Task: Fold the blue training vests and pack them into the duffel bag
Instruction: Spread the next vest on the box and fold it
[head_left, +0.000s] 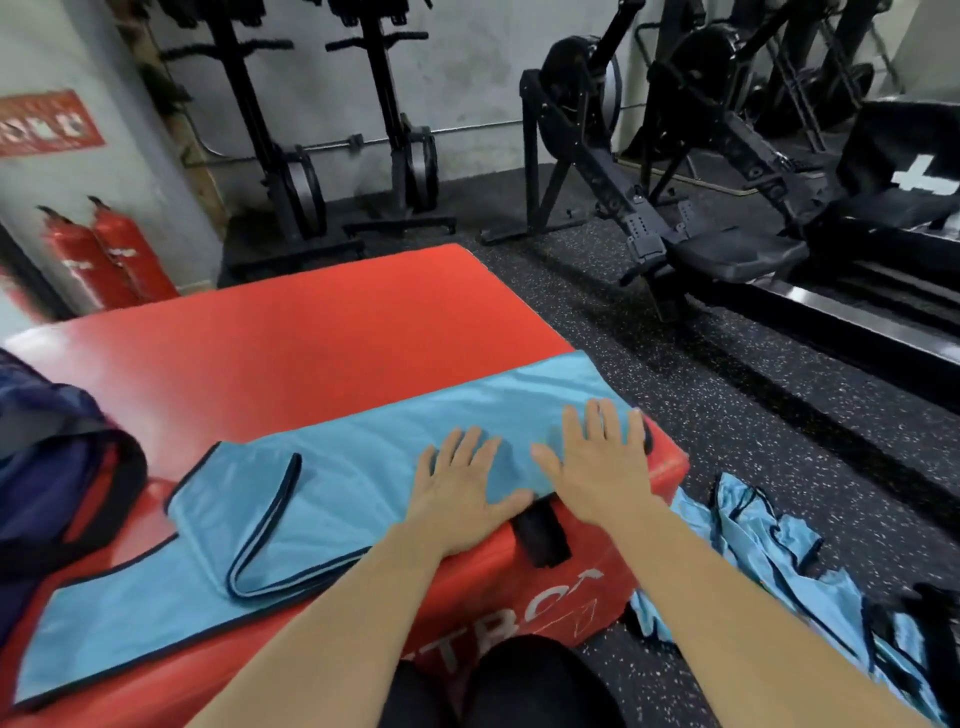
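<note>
1. Lying at the far left, a dark navy fabric duffel bag with red and black trim (57, 467) is seen partly cut off by the frame. Whether anything is packed in it cannot be told.
2. A light blue, black-edged training vest (291, 499) is spread along a red padded vinyl box (311, 332), doubled lengthwise. Smoothing is judged to be the step in hand. Next, one end must be pinched and carried over the other.
3. The left hand (462, 493) is laid flat on the vest's right part, fingers straight and spread, nothing gripped. The cloth lies under palm and fingers.
4. The right hand (597, 462) is pressed flat just beside it, fingers splayed on the cloth near the box's corner.
5. A crumpled heap of blue vests (769, 561) is left unfolded on the speckled floor.
</note>
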